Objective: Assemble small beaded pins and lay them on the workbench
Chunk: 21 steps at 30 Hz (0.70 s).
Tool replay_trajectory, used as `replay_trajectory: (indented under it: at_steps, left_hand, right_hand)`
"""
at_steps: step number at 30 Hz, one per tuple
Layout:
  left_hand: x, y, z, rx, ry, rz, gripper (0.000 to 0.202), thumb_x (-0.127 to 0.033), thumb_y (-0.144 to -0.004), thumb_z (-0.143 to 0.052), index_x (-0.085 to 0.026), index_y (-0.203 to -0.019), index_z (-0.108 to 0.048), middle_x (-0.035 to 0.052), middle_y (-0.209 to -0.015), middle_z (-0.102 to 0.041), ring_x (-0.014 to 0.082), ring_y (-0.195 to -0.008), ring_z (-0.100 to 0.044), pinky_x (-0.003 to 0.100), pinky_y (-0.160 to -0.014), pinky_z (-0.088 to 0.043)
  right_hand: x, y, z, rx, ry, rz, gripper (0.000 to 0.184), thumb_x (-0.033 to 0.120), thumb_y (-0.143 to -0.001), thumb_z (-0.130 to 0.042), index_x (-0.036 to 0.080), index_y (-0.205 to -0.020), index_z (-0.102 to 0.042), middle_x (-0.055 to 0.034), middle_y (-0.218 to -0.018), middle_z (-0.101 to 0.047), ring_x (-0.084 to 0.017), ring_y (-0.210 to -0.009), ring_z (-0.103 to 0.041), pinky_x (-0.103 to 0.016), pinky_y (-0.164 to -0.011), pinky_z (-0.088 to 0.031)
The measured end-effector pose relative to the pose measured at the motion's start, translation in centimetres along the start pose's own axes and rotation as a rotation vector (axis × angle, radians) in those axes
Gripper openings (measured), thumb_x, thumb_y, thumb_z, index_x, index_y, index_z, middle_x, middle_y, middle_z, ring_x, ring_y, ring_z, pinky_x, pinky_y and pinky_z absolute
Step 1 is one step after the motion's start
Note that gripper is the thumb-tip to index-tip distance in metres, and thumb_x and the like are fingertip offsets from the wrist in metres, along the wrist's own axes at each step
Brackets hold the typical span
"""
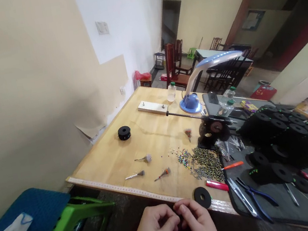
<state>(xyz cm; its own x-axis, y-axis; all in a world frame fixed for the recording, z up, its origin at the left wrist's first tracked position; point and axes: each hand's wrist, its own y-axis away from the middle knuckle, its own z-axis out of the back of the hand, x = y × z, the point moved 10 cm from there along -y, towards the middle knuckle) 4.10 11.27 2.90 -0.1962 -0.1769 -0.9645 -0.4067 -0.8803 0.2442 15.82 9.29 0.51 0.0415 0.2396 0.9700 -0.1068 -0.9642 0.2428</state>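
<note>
My left hand and my right hand meet just in front of the table's front edge. Both have thumb and fingertips pinched together, almost touching each other. Whatever lies between the fingertips is too small or hidden to make out. Right beside my right hand, a flat black ring lies at the table edge. Beyond it are a red-handled tool and a heap of small yellow-and-black striped pieces. Tiny coloured beads are scattered at the heap's left side.
Several small brush-like pieces and a black spool lie on the wooden table. A blue lamp stands behind a black rod device. On the grey mat at right are pliers, tweezers and many black spools.
</note>
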Motion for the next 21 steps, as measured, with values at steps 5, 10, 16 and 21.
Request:
replay_trajectory:
  at_steps: [5, 10, 16, 21]
  left_hand:
    - [-0.4, 0.0, -0.7, 0.01, -0.128, -0.058, 0.022, -0.023, -0.078, -0.059, -0.016, -0.06, -0.069, 0.003, -0.059, -0.068, 0.016, -0.059, -0.057, 0.023, -0.058, -0.04]
    - [0.0, -0.1, -1.8, 0.043, -0.235, -0.077, 0.021, -0.022, -0.08, -0.058, -0.017, -0.062, -0.069, 0.0025, -0.061, -0.068, 0.0157, -0.059, -0.057, 0.022, -0.058, -0.04]
    - [0.7, -0.1, -2.7, 0.044, -0.215, -0.09, 0.025, -0.026, -0.082, -0.057, -0.017, -0.062, -0.069, 0.0036, -0.061, -0.068, 0.017, -0.06, -0.059, 0.022, -0.057, -0.039]
    - [1.7, -0.1, -3.6, 0.074, -0.25, -0.096, 0.025, -0.025, -0.081, -0.058, -0.016, -0.062, -0.07, 0.0037, -0.061, -0.069, 0.0167, -0.06, -0.059, 0.022, -0.057, -0.039]
  right_hand:
    - [-0.9, -0.6, 0.4, -0.043, -0.211, -0.095, 0.036, 0.049, -0.068, -0.077, 0.014, -0.071, -0.07, -0.0055, -0.072, -0.069, -0.017, -0.063, -0.059, -0.021, -0.051, -0.044]
    - [-0.4, -1.2, 1.2, -0.07, -0.303, -0.105, 0.031, 0.043, -0.068, -0.078, 0.014, -0.066, -0.066, -0.002, -0.065, -0.066, -0.012, -0.057, -0.055, -0.017, -0.044, -0.039]
    - [-0.7, -1.3, 2.0, -0.08, -0.459, -0.154, 0.034, 0.044, -0.066, -0.08, 0.015, -0.069, -0.062, -0.0041, -0.07, -0.069, -0.017, -0.065, -0.065, -0.017, -0.042, -0.042]
    - [-1.3, -1.1, 1.7, -0.065, -0.553, -0.203, 0.037, 0.043, -0.062, -0.083, 0.015, -0.07, -0.059, -0.0042, -0.071, -0.07, -0.016, -0.062, -0.068, -0.016, -0.041, -0.044]
